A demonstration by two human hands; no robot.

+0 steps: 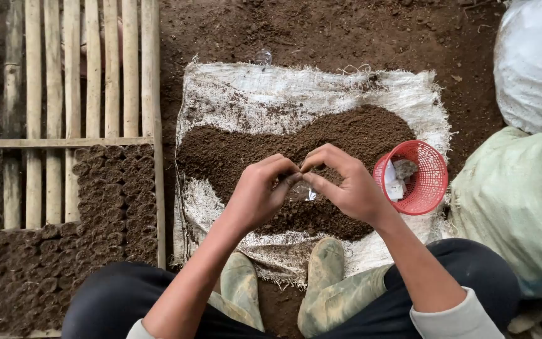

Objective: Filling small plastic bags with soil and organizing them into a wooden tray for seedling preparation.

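Note:
My left hand (260, 191) and my right hand (345, 182) meet fingertip to fingertip over a heap of dark soil (296, 154). Between them they pinch a small clear plastic bag (303, 189), mostly hidden by the fingers. The soil lies on a white woven sack (265, 94) spread on the ground. My knees and muddy boots (324, 276) sit just below the sack.
A red plastic basket (418, 177) with clear bags inside sits at the sack's right edge. Several soil-filled bags (105, 207) are packed in rows at left, inside a bamboo slat frame (76, 69). Large white and pale green sacks (522, 188) stand at right.

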